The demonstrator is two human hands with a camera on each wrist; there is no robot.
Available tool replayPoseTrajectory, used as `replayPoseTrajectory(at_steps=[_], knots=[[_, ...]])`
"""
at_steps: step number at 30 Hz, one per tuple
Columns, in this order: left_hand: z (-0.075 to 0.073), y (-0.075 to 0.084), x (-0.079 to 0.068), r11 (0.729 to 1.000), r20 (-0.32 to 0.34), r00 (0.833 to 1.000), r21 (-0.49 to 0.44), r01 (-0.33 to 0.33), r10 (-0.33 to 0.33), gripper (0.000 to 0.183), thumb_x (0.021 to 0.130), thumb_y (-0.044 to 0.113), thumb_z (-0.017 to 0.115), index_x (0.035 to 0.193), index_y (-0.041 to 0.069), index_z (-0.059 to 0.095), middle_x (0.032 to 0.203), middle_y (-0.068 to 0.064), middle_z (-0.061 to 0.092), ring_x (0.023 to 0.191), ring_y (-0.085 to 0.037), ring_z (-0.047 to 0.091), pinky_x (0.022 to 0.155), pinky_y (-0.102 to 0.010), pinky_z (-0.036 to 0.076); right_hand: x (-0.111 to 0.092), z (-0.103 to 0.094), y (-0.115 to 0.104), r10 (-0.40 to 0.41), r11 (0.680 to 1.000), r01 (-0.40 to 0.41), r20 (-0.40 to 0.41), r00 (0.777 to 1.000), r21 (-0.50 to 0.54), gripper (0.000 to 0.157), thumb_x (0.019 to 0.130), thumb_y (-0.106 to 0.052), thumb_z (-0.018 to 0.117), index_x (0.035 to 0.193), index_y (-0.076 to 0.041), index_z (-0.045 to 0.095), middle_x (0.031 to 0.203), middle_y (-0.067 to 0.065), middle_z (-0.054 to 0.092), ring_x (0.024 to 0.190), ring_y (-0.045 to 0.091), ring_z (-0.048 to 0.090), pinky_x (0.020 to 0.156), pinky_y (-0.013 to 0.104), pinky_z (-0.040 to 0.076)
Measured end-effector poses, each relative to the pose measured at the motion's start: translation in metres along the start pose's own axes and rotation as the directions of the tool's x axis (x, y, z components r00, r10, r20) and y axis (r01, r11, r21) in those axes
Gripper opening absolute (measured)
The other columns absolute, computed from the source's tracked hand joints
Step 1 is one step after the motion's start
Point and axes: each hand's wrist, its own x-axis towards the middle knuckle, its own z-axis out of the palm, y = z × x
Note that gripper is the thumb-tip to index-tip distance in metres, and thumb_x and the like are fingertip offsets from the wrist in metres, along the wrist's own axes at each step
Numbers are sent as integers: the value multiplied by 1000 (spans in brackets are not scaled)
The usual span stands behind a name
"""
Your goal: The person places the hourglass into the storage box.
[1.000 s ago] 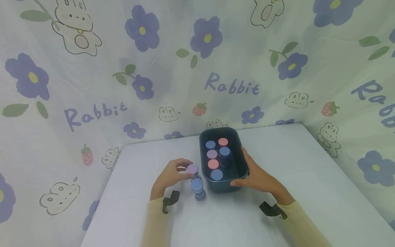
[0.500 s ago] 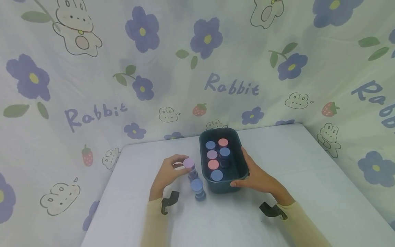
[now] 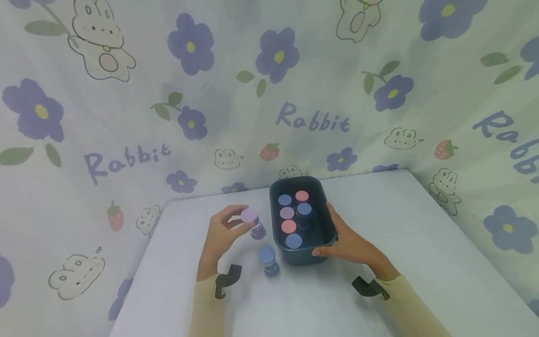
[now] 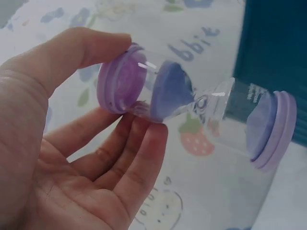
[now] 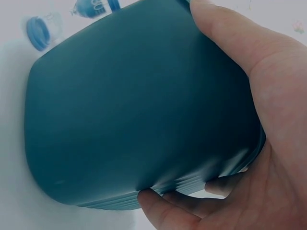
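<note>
A purple-capped hourglass [image 3: 249, 215] is held by its upper end between the thumb and fingers of my left hand [image 3: 221, 232]. Blue sand fills part of both its bulbs in the left wrist view [image 4: 172, 91]. It leans slightly; whether its base touches the table I cannot tell. My right hand [image 3: 351, 241] grips the near right corner of a dark teal bin [image 3: 305, 256], thumb on the near end and fingers along the right side. Inside the bin stand several hourglasses with blue, pink [image 3: 288, 226] and purple caps. A blue hourglass [image 3: 267, 256] stands on the table left of the bin.
The white table [image 3: 379, 210] reaches back to a hanging cloth [image 3: 236, 103] printed with rabbits, flowers and strawberries. Inside the bin, the hourglasses are mostly toward the left and middle. A black wrist mount [image 3: 227, 281] sits on the left sleeve, another [image 3: 370, 288] on the right.
My left hand has carried the purple hourglass leftward and away from me, off from the bin and the blue hourglass. The right hand keeps its grip on the bin. The head view shifted slightly.
</note>
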Motion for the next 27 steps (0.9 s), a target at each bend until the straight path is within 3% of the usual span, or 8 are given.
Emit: replayPoseTrajectory(at_steps=[6,14,21,27], knots=[[5,13,3,995,-28,995,-34,-97,96,45,83,-8,79,126,-4,67,126,-24,66,110,-5,65,98,-21,59,0,1,2,0,1000,0,-6,1000,-13,135,77,-48,88,166,-24,-10,176,11,0,160,45,13,120,72,28],[10,32,10,989,-50,989,-36,-144,142,45,82,-8,80,126,-2,68,125,-22,67,109,-7,66,98,-20,58,1,0,1,-16,1000,16,-5,1000,-18,134,77,-46,88,166,-23,-9,176,11,0,160,45,13,120,72,27],[20,46,17,988,-62,987,-40,-151,149,45,81,-7,80,125,-6,68,123,-23,67,108,-7,65,97,-21,59,1,0,2,-28,999,28,-8,1000,-18,134,77,-47,88,166,-23,-9,176,11,-1,160,45,13,120,72,27],[34,53,23,989,-20,991,-61,-134,133,44,83,-4,80,126,-1,69,125,-22,68,111,-9,64,98,-22,58,1,0,2,-22,1000,22,-9,1000,-14,134,76,-48,88,166,-24,-9,177,10,-1,160,45,13,120,73,27]])
